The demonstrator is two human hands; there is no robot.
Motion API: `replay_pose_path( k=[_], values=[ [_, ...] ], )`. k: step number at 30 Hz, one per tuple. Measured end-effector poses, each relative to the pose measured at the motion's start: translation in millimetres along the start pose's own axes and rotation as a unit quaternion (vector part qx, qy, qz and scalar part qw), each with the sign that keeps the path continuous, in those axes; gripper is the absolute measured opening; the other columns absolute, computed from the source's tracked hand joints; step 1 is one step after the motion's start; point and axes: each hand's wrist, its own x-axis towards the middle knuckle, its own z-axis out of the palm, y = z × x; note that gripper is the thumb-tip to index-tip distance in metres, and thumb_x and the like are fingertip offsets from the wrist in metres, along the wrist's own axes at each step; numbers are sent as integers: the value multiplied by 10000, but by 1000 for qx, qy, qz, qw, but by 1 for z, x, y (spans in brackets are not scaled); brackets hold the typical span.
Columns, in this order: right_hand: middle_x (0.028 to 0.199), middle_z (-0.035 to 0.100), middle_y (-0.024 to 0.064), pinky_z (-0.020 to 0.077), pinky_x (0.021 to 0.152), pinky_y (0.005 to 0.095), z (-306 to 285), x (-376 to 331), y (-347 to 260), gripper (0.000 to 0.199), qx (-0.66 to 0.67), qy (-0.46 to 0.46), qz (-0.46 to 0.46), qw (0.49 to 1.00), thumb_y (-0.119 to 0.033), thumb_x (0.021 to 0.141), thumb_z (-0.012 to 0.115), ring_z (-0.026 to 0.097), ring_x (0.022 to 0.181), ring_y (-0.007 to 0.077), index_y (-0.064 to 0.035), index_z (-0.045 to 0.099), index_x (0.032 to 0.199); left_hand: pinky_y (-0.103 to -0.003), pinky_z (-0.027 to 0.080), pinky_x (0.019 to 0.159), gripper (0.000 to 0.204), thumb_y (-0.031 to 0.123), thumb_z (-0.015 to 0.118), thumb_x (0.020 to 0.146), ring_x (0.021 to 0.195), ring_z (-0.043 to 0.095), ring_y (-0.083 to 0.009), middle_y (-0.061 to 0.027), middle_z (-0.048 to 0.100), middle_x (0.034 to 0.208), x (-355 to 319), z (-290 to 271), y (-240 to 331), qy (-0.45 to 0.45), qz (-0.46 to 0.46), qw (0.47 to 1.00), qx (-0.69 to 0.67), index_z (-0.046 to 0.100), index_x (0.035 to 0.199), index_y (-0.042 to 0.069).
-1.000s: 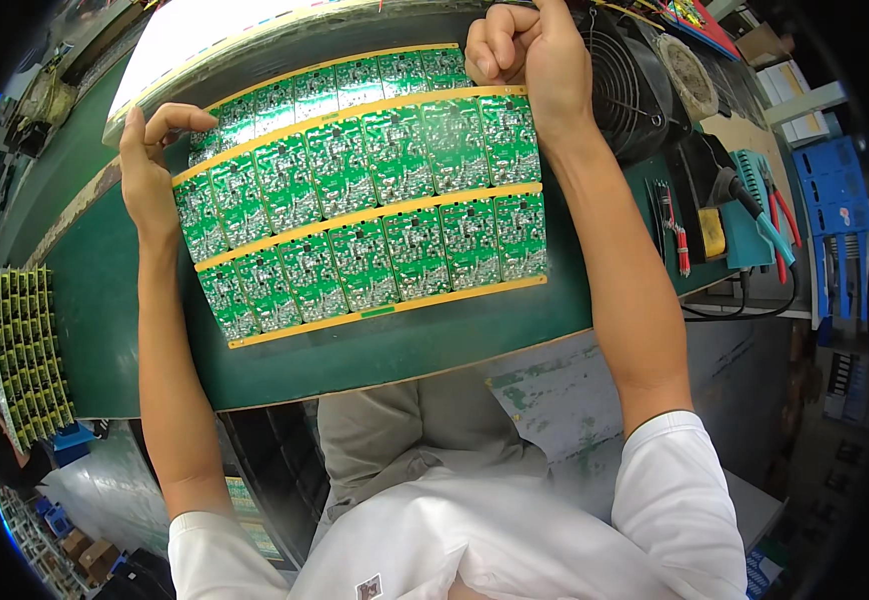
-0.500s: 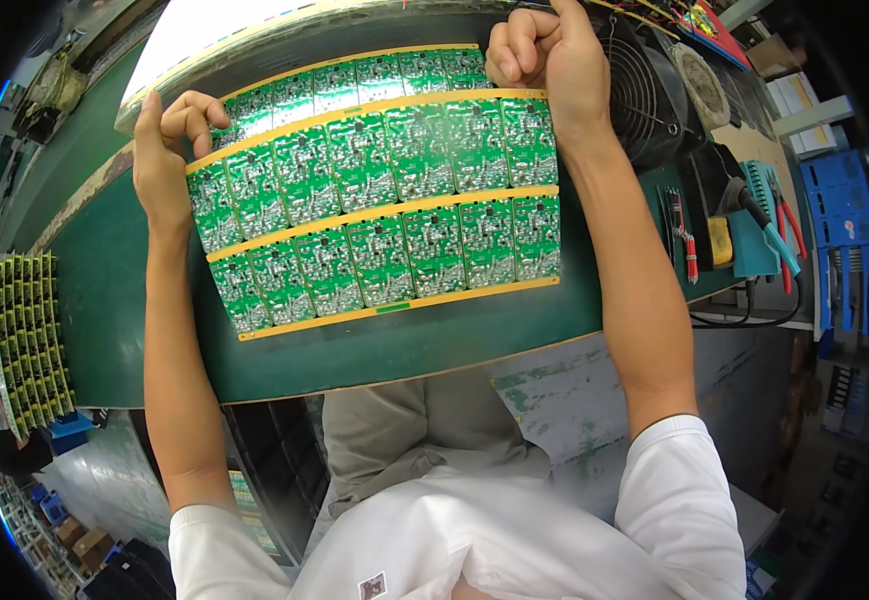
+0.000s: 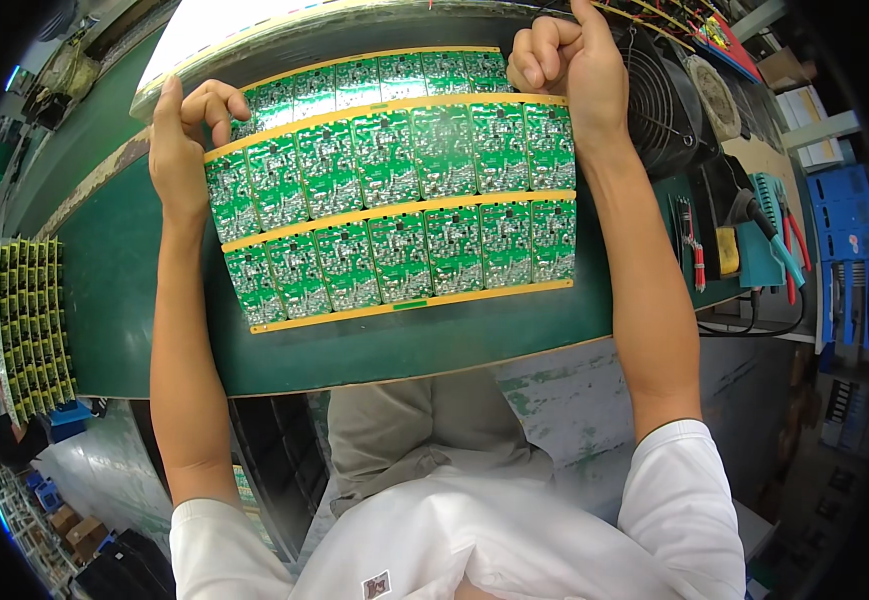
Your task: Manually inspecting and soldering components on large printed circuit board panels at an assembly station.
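Note:
A large green circuit board panel (image 3: 385, 250) lies in front of me, with two rows of small boards between yellow strips, solder points facing up. Behind its upper strip shows another row of the same green boards (image 3: 355, 85); I cannot tell whether it is a separate panel. My left hand (image 3: 190, 140) is at the panel's upper left corner, fingers curled over the edge and thumb up. My right hand (image 3: 585, 80) is at the upper right corner, its fingers likewise curled and thumb raised. Both hands appear to grip the panel by its sides; the exact contact is partly hidden.
The panel is over a green tabletop (image 3: 125, 290). A bright white lit panel (image 3: 245, 25) stands at the back. On the right are a black fan (image 3: 655, 105), tweezers (image 3: 683, 230), a yellow sponge (image 3: 727, 250) and pliers (image 3: 793, 230). Stacked boards (image 3: 35, 330) stand at left.
The panel and both hands sit slightly farther right in the picture, but the surroundings have shifted that way too. The hands keep the same pose at the corners.

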Motion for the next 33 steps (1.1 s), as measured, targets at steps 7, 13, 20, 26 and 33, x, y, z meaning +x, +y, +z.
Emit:
replay_pose_path(
  k=[7,13,20,26,33],
  values=[
    [444,465,68,350,475,245,-1,0,2,699,0,-2,-9,1000,-456,1019,262,399,404,159,-101,420,439,-229,321,674,559,446,266,984,703,407,-101,-93,572,858,0,0,-2,-3,10,1000,-15,328,541,110],
    [442,463,68,347,469,249,-2,2,2,697,3,-8,-8,1000,-457,1018,270,399,403,161,-102,420,438,-248,328,793,571,430,206,983,763,460,-145,-92,593,826,2,-1,-3,2,8,1000,10,333,533,101],
    [440,460,70,346,466,251,-1,2,3,695,0,-2,-11,1000,-452,1017,279,397,394,162,-100,423,436,-248,330,802,578,442,198,986,754,466,-139,-86,603,808,2,-2,-3,1,15,1000,22,334,535,106],
    [436,458,71,347,468,250,0,2,4,693,4,5,-17,1000,-448,1016,286,394,386,164,-99,426,434,-228,314,679,534,436,258,975,689,404,-108,-86,579,840,2,-1,-4,-2,35,999,17,310,548,121],
    [459,454,67,331,477,251,2,-1,2,665,7,-13,-12,1000,-436,1012,286,384,408,155,-103,418,452,-232,319,717,553,441,236,979,707,430,-114,-84,586,810,2,-5,-7,-2,45,998,36,330,541,116]
  ],
)
